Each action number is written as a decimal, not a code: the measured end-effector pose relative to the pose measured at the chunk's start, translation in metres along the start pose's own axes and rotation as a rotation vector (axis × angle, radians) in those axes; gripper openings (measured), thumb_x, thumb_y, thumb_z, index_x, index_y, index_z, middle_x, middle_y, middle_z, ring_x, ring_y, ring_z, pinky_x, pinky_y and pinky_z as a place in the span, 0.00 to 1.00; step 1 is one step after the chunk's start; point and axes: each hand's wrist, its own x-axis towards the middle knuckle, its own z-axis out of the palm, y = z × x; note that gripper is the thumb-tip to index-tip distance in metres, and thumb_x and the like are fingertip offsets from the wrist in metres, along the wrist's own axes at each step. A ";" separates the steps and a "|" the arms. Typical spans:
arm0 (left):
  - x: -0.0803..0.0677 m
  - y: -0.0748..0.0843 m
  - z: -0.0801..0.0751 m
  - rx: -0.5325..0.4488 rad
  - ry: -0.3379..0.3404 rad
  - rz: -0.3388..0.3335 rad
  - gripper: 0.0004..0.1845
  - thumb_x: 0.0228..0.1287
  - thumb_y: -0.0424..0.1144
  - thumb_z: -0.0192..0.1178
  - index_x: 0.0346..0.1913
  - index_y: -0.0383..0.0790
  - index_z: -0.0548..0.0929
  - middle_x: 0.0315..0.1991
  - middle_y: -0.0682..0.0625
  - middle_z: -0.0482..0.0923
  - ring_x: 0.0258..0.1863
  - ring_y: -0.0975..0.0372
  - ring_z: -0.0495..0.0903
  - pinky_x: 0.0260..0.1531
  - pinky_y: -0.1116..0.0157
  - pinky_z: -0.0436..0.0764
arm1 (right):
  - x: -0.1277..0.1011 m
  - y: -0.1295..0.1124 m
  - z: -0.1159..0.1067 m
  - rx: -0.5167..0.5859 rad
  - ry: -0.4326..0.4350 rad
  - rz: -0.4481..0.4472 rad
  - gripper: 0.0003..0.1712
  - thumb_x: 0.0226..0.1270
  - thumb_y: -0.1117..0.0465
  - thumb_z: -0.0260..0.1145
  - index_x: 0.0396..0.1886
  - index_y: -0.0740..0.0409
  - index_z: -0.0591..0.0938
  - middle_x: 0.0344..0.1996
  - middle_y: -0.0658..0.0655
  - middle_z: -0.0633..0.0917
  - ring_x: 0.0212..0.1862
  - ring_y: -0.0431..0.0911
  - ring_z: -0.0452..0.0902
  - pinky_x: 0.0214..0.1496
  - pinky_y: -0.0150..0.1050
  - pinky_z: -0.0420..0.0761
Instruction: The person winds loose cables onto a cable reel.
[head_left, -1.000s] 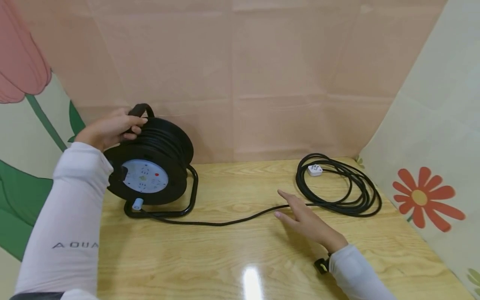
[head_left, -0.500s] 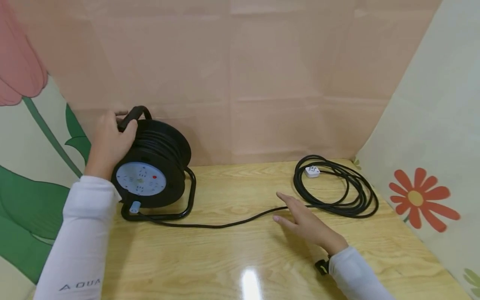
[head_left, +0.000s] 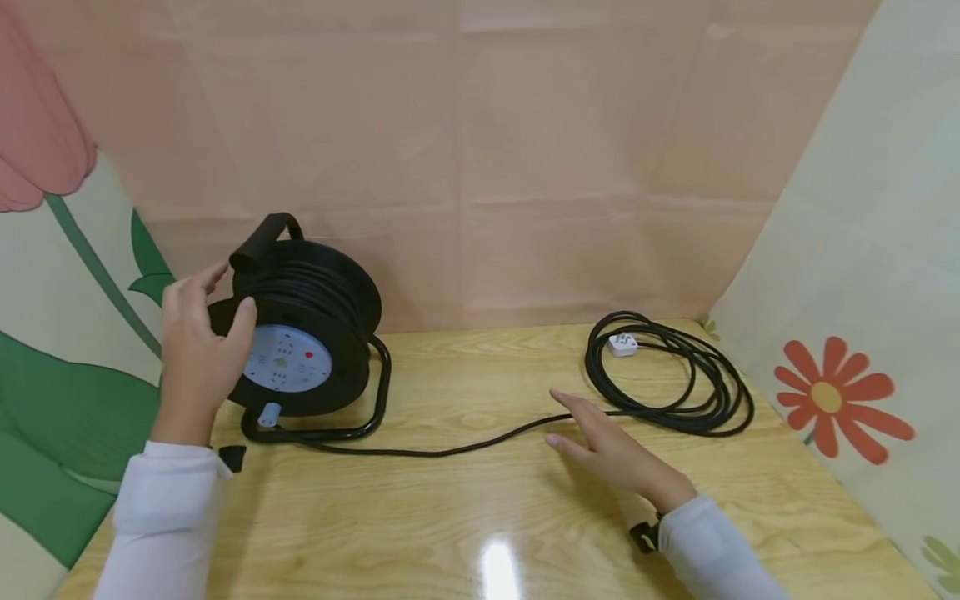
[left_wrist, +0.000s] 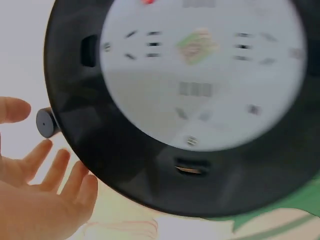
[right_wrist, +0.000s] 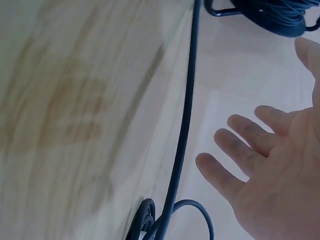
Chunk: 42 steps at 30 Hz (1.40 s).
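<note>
A black cable reel [head_left: 348, 333] with a pale blue socket face [head_left: 292, 358] stands at the left on its tubular frame, black cord wound on its drum. My left hand [head_left: 197, 342] is beside it, fingers spread and holding nothing, just below the black handle [head_left: 258, 240]. In the left wrist view, the fingers of that hand [left_wrist: 50, 195] are apart from the handle's end [left_wrist: 46, 123]. My right hand [head_left: 618, 450] hovers over the table near the stretched cable [head_left: 450, 451], fingers extended. The right wrist view shows the cable [right_wrist: 186, 110] passing beside the hand [right_wrist: 280, 170] without a grip on it.
A loose coil of black cable [head_left: 720, 392] lies at the right, with a white plug [head_left: 622, 343] inside its loop. A light blue knob-like piece [head_left: 269, 414] sits at the reel's base. Pinkish sheeting [head_left: 465, 167] backs the wooden table [head_left: 390, 517]; flowered walls flank it.
My left hand has let go of the reel's handle and moved down toward the reel's near left side. The right hand has stayed almost in place.
</note>
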 end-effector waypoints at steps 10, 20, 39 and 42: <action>-0.063 -0.053 0.008 0.147 -0.093 -0.146 0.23 0.74 0.44 0.56 0.56 0.24 0.70 0.47 0.32 0.66 0.45 0.44 0.67 0.43 0.49 0.68 | 0.002 -0.001 -0.001 0.023 -0.023 -0.008 0.43 0.75 0.37 0.57 0.81 0.45 0.53 0.75 0.60 0.61 0.74 0.59 0.56 0.68 0.65 0.62; -0.079 -0.092 0.017 0.209 -0.540 -0.311 0.40 0.77 0.59 0.46 0.55 0.13 0.70 0.41 0.29 0.76 0.38 0.44 0.77 0.39 0.47 0.78 | 0.002 0.001 0.001 0.013 -0.017 -0.027 0.44 0.74 0.38 0.58 0.80 0.53 0.55 0.74 0.61 0.62 0.74 0.59 0.57 0.70 0.62 0.61; -0.079 -0.105 0.037 0.282 -0.691 -0.345 0.40 0.82 0.54 0.27 0.54 0.12 0.69 0.54 0.16 0.69 0.56 0.26 0.69 0.53 0.37 0.71 | 0.024 -0.008 0.004 -0.134 -0.110 -0.114 0.41 0.72 0.38 0.61 0.77 0.49 0.64 0.72 0.55 0.68 0.71 0.56 0.63 0.68 0.61 0.65; -0.078 -0.106 0.038 0.288 -0.699 -0.352 0.40 0.82 0.54 0.25 0.55 0.12 0.69 0.55 0.15 0.68 0.57 0.26 0.68 0.54 0.36 0.70 | 0.034 -0.009 0.008 -0.212 -0.132 -0.148 0.38 0.72 0.40 0.63 0.74 0.52 0.68 0.68 0.56 0.73 0.68 0.57 0.67 0.66 0.61 0.67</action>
